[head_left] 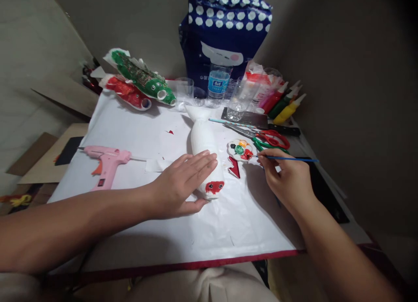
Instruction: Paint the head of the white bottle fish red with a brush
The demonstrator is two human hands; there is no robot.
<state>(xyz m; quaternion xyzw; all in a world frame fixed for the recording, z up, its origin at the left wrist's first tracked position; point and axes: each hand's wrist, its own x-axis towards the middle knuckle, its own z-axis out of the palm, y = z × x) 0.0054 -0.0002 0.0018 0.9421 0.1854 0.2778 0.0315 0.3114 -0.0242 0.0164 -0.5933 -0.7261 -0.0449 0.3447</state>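
Observation:
A white fish-shaped craft (206,138) lies on the table, its tail toward the back and a red-painted patch with two eyes at its near end. My left hand (183,184) is closed over its middle, fingers across the top and thumb by the near end. Between the fingertips of my right hand (287,178) is a thin blue paintbrush (290,158). Its tip is at the red paint of a small flower-shaped palette (233,151), which also holds black, green and orange paint. A red scrap (234,167) lies beside the palette.
A pink glue gun (109,160) lies at left. Green (143,77) and red (126,92) fish crafts sit at back left. Scissors (274,137), a knife (284,130), a plastic bottle (218,86), clear cups, paint bottles (289,110) and a blue bag (225,36) occupy the back.

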